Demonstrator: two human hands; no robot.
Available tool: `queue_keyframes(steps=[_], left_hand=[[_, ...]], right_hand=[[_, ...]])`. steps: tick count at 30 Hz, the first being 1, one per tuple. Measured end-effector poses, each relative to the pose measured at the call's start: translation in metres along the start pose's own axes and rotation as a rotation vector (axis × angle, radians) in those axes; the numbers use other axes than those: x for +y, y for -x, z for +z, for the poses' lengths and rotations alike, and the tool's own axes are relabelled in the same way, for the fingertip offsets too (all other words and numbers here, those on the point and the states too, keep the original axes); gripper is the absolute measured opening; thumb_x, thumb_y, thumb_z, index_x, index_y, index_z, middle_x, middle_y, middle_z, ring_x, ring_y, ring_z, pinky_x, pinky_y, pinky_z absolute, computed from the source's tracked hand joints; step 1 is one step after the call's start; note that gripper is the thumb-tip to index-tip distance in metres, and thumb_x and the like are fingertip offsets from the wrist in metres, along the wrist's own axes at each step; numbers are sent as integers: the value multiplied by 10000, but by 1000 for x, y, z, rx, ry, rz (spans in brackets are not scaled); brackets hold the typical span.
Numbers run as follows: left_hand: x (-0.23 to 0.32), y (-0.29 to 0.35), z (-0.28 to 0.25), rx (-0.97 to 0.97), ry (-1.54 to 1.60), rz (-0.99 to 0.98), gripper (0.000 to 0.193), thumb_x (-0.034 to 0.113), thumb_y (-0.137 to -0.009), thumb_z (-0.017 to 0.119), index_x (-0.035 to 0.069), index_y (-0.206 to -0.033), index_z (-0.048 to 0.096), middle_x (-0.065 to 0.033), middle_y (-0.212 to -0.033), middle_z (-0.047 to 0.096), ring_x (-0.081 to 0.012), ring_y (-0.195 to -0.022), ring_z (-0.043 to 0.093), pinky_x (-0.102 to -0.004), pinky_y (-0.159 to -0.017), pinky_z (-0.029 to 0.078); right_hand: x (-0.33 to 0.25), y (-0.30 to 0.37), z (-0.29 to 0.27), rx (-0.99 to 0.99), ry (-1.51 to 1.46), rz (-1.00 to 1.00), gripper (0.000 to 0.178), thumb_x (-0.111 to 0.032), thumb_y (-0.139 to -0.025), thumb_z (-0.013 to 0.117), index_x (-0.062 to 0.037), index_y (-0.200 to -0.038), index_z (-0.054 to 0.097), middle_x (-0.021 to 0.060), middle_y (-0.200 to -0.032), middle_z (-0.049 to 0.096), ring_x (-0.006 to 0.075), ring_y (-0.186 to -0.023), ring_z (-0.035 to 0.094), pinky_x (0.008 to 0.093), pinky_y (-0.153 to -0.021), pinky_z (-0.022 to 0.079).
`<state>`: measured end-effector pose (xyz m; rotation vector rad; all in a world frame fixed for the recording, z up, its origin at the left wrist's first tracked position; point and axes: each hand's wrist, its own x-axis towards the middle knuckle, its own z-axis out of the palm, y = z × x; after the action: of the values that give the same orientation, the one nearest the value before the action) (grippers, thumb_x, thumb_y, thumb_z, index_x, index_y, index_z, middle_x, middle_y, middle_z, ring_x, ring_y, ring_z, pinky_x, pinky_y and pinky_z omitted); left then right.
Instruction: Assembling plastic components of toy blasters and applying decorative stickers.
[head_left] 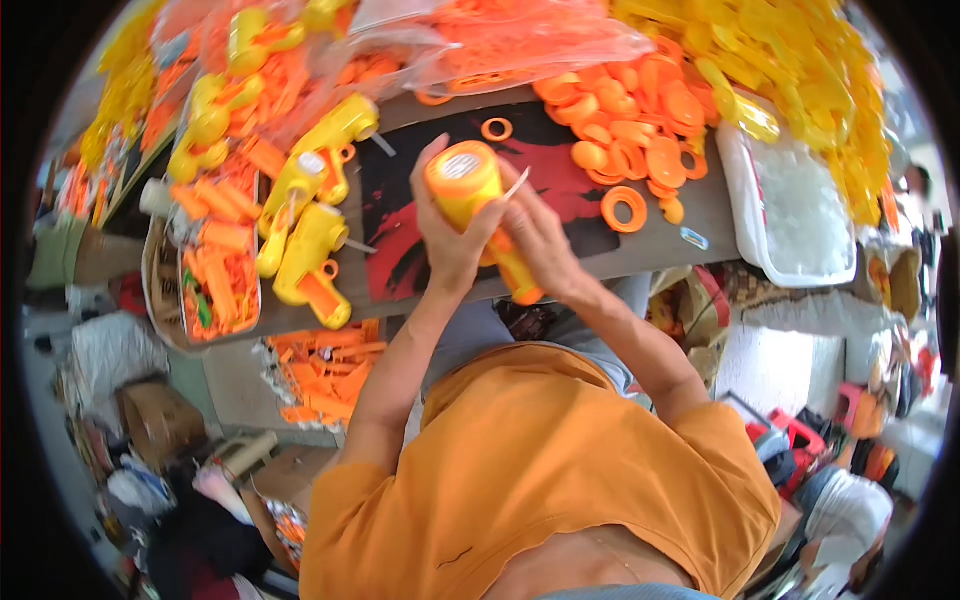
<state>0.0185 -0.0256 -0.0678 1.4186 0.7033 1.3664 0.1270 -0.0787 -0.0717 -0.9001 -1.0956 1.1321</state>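
Observation:
Both hands hold a yellow toy hair dryer (pixel 468 207) with an orange ring round its end and an orange-and-yellow handle pointing down to the right. My left hand (pixel 450 245) wraps round the barrel, thumb across its near side. My right hand (pixel 545 245) closes on the handle side, its fingers partly hidden. A thin whitish strip (pixel 517 183) sticks out by my right fingers; where it is fixed I cannot tell. Beneath lies a black and red mat (pixel 395 225), with one orange ring (pixel 496 129) just beyond my hands.
Several yellow toy hair dryers (pixel 310 250) lie at the left, beside a box of orange parts (pixel 220 285). Orange rings and caps (pixel 665 160) are heaped right of the mat. A white tub (pixel 850 268) of clear pieces and a yellow heap (pixel 790 75) stand farther right.

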Motion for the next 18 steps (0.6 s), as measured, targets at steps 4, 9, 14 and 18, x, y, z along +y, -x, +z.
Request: queue_keyframes(steps=[4, 9, 14, 18], left_hand=[[-11, 5, -5, 57, -14, 91, 747, 147, -744, 743, -2, -1364, 354, -106, -1242, 482, -183, -1105, 519, -308, -977, 422], [-4, -19, 7, -16, -8, -65, 703, 126, -771, 749, 12, -1354, 374, -96, -1194, 516, -172, -1058, 544, -308, -942, 447], [33, -39, -9, -636, -732, 158, 904, 268, -696, 813, 58, -1434, 335, -142, -1199, 523, -310, -1057, 554, -430, -1001, 396], [32, -30, -15, -649, -1108, 322, 927, 329, -695, 784, 109, -1461, 311, -139, -1326, 437, -315, -1246, 402, -483, -1086, 259]], right_hand=[[5, 5, 12, 68, 92, -43, 448, -146, -1002, 378, 6, -1421, 326, 156, -1364, 450, 220, -1293, 412, 318, -1061, 326], [0, -11, -1, 72, -107, 39, 471, -269, -1016, 409, -49, -1427, 340, 118, -1378, 448, 198, -1272, 429, 331, -1053, 335], [-8, -10, -26, 33, -231, 280, 633, -456, -941, 527, -94, -1420, 328, 71, -1318, 489, 197, -1197, 490, 355, -992, 412], [2, -8, -39, 184, 415, 112, 561, -220, -834, 710, -50, -1304, 457, 114, -1205, 540, 238, -1106, 537, 349, -956, 435]])
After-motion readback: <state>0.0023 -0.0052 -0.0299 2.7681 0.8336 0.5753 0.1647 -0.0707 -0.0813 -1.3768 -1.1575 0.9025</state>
